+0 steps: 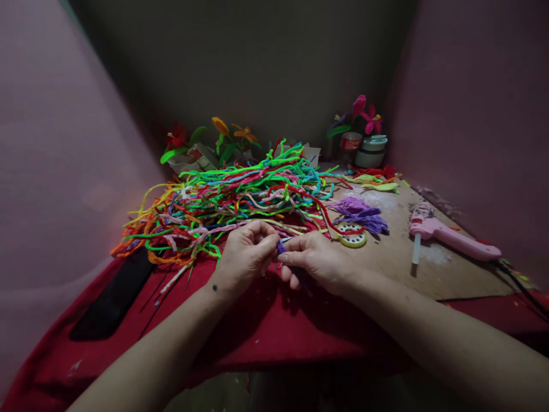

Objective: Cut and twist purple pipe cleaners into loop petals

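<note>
Near the front of the red-covered table, my left hand [249,252] pinches one end of a purple pipe cleaner [281,247]. My right hand [315,257] closes on the same piece, thumb and forefinger pressed together close beside the left fingertips. A dark purple length hangs below my right fingers; part of it is hidden by the hand. Just behind both hands lies a big tangled heap of pipe cleaners [240,194] in green, orange, red, pink and blue. To the right rests a bundle of purple pipe cleaners [362,217], next to a round yellow-rimmed disc with holes [351,236].
A pink glue gun [458,240] with its cord lies on a cardboard sheet [398,269] at the right. A black phone-like slab [114,297] is at the left. Pipe-cleaner flowers [244,134] and a lidded jar [371,151] stand at the back.
</note>
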Demonstrator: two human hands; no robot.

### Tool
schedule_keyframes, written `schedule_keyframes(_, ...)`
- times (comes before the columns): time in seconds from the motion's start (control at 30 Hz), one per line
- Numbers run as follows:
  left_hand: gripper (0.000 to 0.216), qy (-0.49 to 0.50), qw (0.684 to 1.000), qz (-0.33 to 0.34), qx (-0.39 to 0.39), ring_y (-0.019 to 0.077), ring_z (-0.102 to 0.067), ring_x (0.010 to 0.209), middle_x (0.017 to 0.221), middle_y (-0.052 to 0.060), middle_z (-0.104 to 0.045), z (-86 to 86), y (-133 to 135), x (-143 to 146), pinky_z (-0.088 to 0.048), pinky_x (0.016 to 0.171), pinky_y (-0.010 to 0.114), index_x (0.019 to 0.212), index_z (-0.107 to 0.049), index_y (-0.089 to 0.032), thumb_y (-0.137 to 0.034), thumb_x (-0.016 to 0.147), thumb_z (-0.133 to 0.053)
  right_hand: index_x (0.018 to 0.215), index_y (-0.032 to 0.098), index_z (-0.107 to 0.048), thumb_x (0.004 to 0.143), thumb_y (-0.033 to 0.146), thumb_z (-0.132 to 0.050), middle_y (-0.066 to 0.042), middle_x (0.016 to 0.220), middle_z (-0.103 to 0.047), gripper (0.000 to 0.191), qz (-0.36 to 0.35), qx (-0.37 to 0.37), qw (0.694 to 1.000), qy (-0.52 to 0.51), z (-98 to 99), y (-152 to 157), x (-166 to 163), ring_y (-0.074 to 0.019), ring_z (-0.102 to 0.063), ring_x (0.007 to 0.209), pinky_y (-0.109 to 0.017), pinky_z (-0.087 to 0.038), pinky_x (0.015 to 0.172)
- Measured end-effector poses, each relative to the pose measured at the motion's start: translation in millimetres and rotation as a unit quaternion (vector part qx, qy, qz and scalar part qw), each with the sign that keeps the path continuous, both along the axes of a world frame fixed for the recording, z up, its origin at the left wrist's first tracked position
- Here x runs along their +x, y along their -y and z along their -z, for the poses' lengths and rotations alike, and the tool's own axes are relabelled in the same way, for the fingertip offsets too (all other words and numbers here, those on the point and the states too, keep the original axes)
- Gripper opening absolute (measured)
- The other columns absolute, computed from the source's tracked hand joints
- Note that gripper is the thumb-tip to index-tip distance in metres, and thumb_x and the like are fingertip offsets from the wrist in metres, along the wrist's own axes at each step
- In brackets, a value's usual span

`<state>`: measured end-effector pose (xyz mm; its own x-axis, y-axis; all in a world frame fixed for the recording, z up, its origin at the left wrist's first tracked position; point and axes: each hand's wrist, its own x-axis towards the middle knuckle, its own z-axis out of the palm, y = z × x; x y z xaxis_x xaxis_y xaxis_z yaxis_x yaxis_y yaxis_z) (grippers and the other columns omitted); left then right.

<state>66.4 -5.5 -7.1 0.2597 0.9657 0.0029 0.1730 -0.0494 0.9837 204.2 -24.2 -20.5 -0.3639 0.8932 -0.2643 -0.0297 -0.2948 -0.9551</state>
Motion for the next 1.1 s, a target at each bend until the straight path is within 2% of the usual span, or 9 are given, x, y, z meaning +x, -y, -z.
schedule_keyframes(0.17, 0.015, 0.036, 0.999, 0.018, -0.027, 0.0024, -0.031, 0.03, 0.041, -0.009, -0.043, 1.7, -4.2, -2.8, -0.025, 0.031, 0.014, 0.069, -0.048, -0.016, -0.025, 0.072, -0.06, 0.06, 0.012, -0.056, 0.074, 0.01, -0.05, 0.001, 0.048, -0.058, 0.015, -0.015, -0.004, 1.0, -0.008, 0.8, 1.2, -1.1, -0.006, -0.05, 0.035, -0.015, -0.038, 0.036)
schedule_keyframes(0.27, 0.015, 0.05, 0.994, 0.069, -0.066, 0.0022, -0.032, 0.032, 0.046, -0.007, -0.046, 2.3, -10.4, -8.1, -0.024, 0.032, 0.014, 0.073, -0.051, -0.016, -0.029, 0.074, -0.058, 0.065, 0.011, -0.057, 0.075, 0.012, -0.05, 0.001, 0.05, -0.058, 0.012, -0.004, 0.003, 1.0, -0.028, 2.9, 0.6, -1.6, -0.0058, -0.05, 0.035, -0.016, -0.04, 0.037)
schedule_keyframes(0.37, 0.018, 0.006, 0.991, 0.115, -0.074, 0.0034, -0.035, 0.034, 0.046, -0.005, -0.048, 1.1, -13.2, -12.3, -0.023, 0.034, 0.015, 0.073, -0.053, -0.015, -0.033, 0.076, -0.055, 0.068, 0.011, -0.058, 0.076, 0.013, -0.049, 0.0, 0.05, -0.058, 0.012, -0.007, 0.012, 0.999, -0.044, 4.1, -0.8, -1.3, -0.0058, -0.05, 0.035, -0.016, -0.04, 0.037)
schedule_keyframes(0.47, 0.016, -0.092, 0.992, 0.081, 0.036, 0.0049, -0.036, 0.036, 0.044, -0.006, -0.046, 0.7, -12.2, -13.4, -0.025, 0.037, 0.017, 0.069, -0.054, -0.015, -0.03, 0.076, -0.053, 0.066, 0.011, -0.057, 0.075, 0.014, -0.05, 0.0, 0.05, -0.058, 0.011, -0.012, -0.006, 0.999, -0.047, 5.6, -1.6, -0.3, -0.0066, -0.05, 0.035, -0.017, -0.041, 0.037)
schedule_keyframes(0.57, 0.014, -0.181, 0.964, 0.045, 0.191, 0.0059, -0.039, 0.044, 0.049, -0.005, -0.047, 2.3, -11.6, -13.3, -0.03, 0.043, 0.018, 0.065, -0.055, -0.015, -0.024, 0.076, -0.051, 0.065, 0.011, -0.055, 0.072, 0.013, -0.054, -0.001, 0.052, -0.06, 0.008, -0.017, -0.023, 0.998, -0.064, 7.2, -1.2, 0.8, -0.0082, -0.053, 0.037, -0.018, -0.042, 0.037)
schedule_keyframes(0.63, 0.016, -0.208, 0.949, 0.049, 0.231, 0.0063, -0.04, 0.047, 0.052, -0.004, -0.048, 2.8, -12.1, -13.4, -0.032, 0.046, 0.018, 0.063, -0.055, -0.015, -0.022, 0.076, -0.05, 0.067, 0.011, -0.055, 0.069, 0.012, -0.057, -0.002, 0.056, -0.062, 0.004, -0.027, -0.032, 0.995, -0.091, 7.8, -0.7, 1.6, -0.01, -0.056, 0.042, -0.019, -0.044, 0.039)
schedule_keyframes(0.73, 0.017, -0.184, 0.963, 0.067, 0.183, 0.0059, -0.039, 0.045, 0.05, -0.005, -0.047, 0.2, -12.0, -13.3, -0.032, 0.044, 0.017, 0.061, -0.052, -0.015, -0.023, 0.076, -0.05, 0.071, 0.01, -0.058, 0.065, 0.01, -0.061, -0.004, 0.06, -0.064, 0.008, -0.048, -0.047, 0.989, -0.129, 7.3, -0.2, 3.3, -0.0121, -0.06, 0.049, -0.022, -0.048, 0.046)
schedule_keyframes(0.87, 0.016, -0.121, 0.986, 0.076, 0.09, 0.0047, -0.034, 0.038, 0.044, -0.006, -0.043, -7.2, -9.5, -12.5, -0.028, 0.038, 0.017, 0.062, -0.052, -0.015, -0.025, 0.074, -0.052, 0.073, 0.008, -0.061, 0.06, 0.008, -0.064, -0.006, 0.065, -0.066, 0.014, -0.072, -0.025, 0.987, -0.141, 6.0, -0.2, 5.5, -0.0133, -0.062, 0.055, -0.024, -0.05, 0.055)
schedule_keyframes(1.1, 0.016, -0.09, 0.993, 0.073, 0.031, 0.0035, -0.032, 0.034, 0.042, -0.007, -0.042, -11.4, -8.2, -12.8, -0.023, 0.034, 0.015, 0.062, -0.053, -0.015, -0.027, 0.072, -0.057, 0.08, 0.01, -0.061, 0.063, 0.011, -0.059, -0.008, 0.072, -0.067, 0.017, -0.08, -0.015, 0.984, -0.158, 8.4, -0.8, 7.3, -0.0162, -0.064, 0.059, -0.031, -0.051, 0.061)
